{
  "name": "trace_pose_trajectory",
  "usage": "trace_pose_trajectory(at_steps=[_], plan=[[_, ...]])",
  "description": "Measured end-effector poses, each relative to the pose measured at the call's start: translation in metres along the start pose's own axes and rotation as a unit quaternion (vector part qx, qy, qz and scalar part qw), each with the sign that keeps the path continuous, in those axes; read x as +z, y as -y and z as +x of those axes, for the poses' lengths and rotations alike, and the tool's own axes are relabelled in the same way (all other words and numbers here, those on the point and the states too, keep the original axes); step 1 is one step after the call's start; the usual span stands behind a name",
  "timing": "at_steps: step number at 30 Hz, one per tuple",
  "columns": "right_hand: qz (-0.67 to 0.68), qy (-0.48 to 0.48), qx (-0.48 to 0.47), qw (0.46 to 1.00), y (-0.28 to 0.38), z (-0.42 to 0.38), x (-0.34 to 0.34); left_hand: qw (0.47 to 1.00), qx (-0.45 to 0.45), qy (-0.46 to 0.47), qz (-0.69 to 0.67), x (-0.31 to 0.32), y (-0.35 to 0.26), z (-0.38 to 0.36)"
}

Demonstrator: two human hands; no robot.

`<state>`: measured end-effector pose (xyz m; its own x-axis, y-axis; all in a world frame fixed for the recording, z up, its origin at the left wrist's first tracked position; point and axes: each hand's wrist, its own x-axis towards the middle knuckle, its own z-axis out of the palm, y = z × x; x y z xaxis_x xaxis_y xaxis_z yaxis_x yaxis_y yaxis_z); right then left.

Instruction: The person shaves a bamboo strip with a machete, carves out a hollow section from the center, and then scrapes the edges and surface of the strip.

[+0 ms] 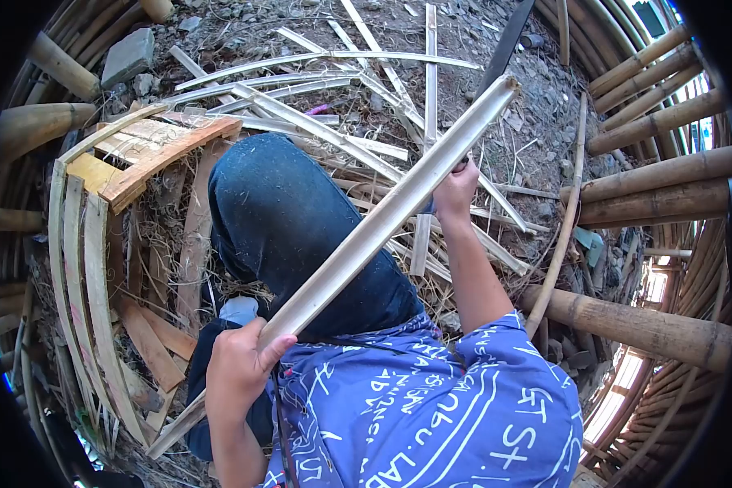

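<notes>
A long split bamboo strip runs diagonally across my lap, its pale hollow inner side facing up. My left hand is wrapped around its lower part, thumb on top, and the strip's lower end sticks out past the wrist. Near the upper end, my right hand is closed on a machete, partly hidden behind the strip. The dark machete blade points up and away beyond the strip's far end. Under the strip is my bent knee in dark trousers.
Several split bamboo strips lie crossed on the rubble ground ahead. A wooden crate-like frame stands at the left, beside curved slats. Bamboo poles line the right side. A concrete block sits at the upper left.
</notes>
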<state>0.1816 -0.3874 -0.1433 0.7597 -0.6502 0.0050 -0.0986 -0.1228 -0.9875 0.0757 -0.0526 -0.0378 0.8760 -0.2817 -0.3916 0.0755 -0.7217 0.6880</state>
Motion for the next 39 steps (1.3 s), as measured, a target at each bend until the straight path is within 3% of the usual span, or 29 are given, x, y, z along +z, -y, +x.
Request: trace_pose_trajectory(at_steps=[1,4,5,9,13,15,17,19,23,29,33,39], plan=[[-0.001,-0.002,-0.001,1.000,-0.001,0.000,-0.002,1.000,-0.003,0.005,-0.003,0.001,0.000,-0.001],[0.067,-0.049,0.128,0.988,0.003,0.004,0.001,1.000,-0.005,-0.005,-0.008,0.003,0.006,-0.005],[0.091,-0.011,0.171,0.981,-0.002,0.013,-0.006,1.000,-0.007,-0.019,-0.010,0.002,0.009,-0.008],[0.235,-0.029,0.228,0.944,-0.001,0.013,-0.006,0.994,-0.057,-0.052,-0.073,-0.009,0.008,-0.014],[0.119,0.025,0.117,0.986,0.012,-0.009,-0.008,0.997,-0.028,-0.068,-0.008,-0.014,0.004,-0.015],[0.032,0.073,0.030,0.996,0.023,-0.014,-0.011,0.996,-0.060,-0.062,-0.008,-0.016,0.002,-0.018],[-0.110,0.111,-0.116,0.981,0.032,-0.015,-0.012,0.996,-0.074,-0.050,-0.009,-0.015,0.009,-0.025],[-0.159,0.171,-0.226,0.946,0.049,-0.021,-0.008,0.994,-0.083,-0.063,-0.022,-0.014,0.015,-0.032],[-0.331,0.197,-0.295,0.874,0.038,-0.023,0.004,0.992,-0.061,-0.093,0.052,-0.011,0.016,-0.044],[-0.353,0.223,-0.325,0.848,0.033,0.004,0.008,0.988,-0.046,-0.118,0.086,-0.007,0.016,-0.053],[-0.310,0.163,-0.382,0.855,0.014,0.022,0.017,0.990,-0.071,-0.109,0.050,-0.005,0.017,-0.058],[-0.327,0.150,-0.390,0.847,0.007,0.039,0.018,0.990,-0.088,-0.102,0.047,-0.005,0.012,-0.066]])
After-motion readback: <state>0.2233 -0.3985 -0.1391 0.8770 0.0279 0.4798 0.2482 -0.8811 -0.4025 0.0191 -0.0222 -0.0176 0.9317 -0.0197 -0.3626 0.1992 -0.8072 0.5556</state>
